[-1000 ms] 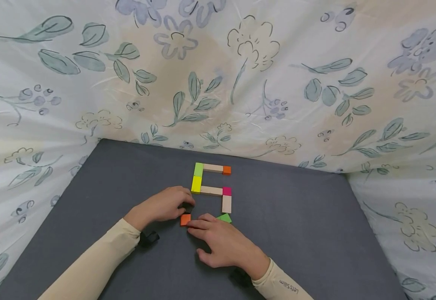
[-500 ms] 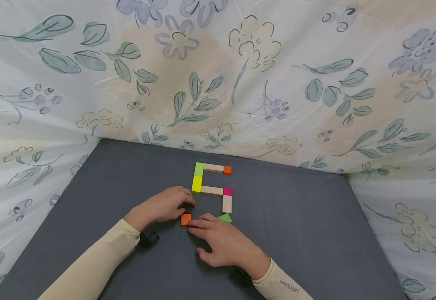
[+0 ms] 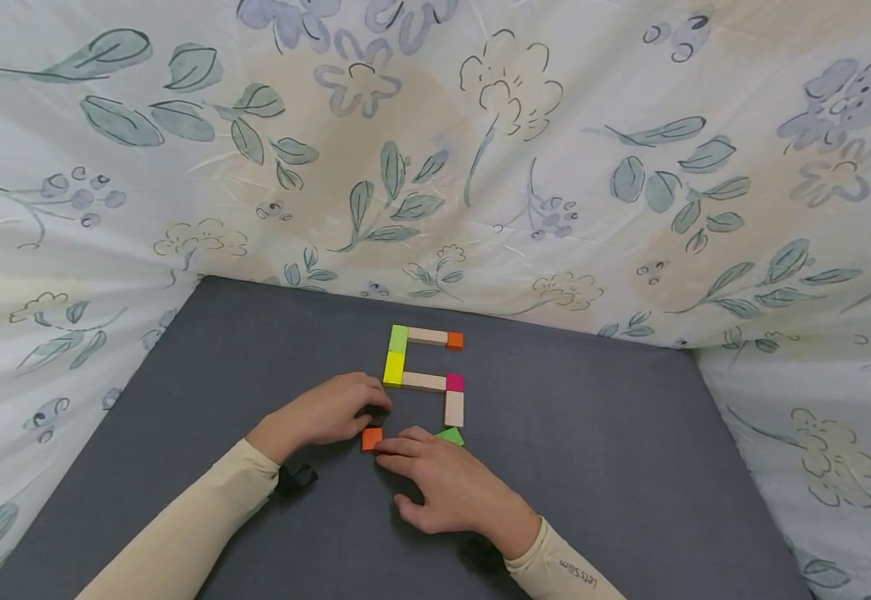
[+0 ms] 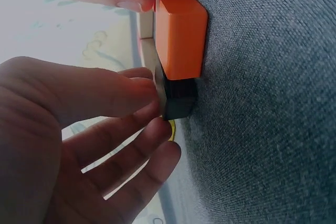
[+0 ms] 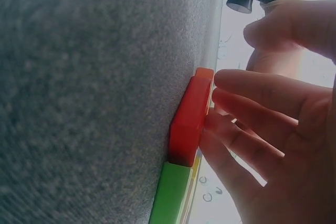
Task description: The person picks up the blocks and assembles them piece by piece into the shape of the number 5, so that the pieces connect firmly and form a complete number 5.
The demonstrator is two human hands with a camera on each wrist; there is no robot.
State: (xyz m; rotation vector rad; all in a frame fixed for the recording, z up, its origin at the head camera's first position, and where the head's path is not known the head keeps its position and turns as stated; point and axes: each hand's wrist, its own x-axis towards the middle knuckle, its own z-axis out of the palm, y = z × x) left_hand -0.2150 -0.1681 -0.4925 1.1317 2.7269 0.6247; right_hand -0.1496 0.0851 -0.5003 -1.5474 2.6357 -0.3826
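Note:
Short coloured blocks lie in a bent outline on the dark cloth. My left hand (image 3: pixel 333 408) is at a black block (image 4: pixel 181 98), thumb and fingertips at its upper edge, the other fingers spread loosely. An orange block (image 3: pixel 372 440) touches the black block's end. Beyond the orange one, a red block (image 5: pixel 190 121) sits in line with it, mostly hidden from the head view by my right hand (image 3: pixel 443 483). That hand's fairly straight fingertips rest against the red block's upper side. A green block (image 3: pixel 450 436) adjoins the red one and sits slightly askew.
Farther back are a lime block (image 3: pixel 397 338), a yellow block (image 3: pixel 393 368), two long plain wood blocks, a small orange cube (image 3: pixel 454 341) and a magenta cube (image 3: pixel 454 382). Another plain block (image 3: pixel 453 409) stands below the magenta one. Floral fabric (image 3: pixel 435 167) borders the cloth-covered surface.

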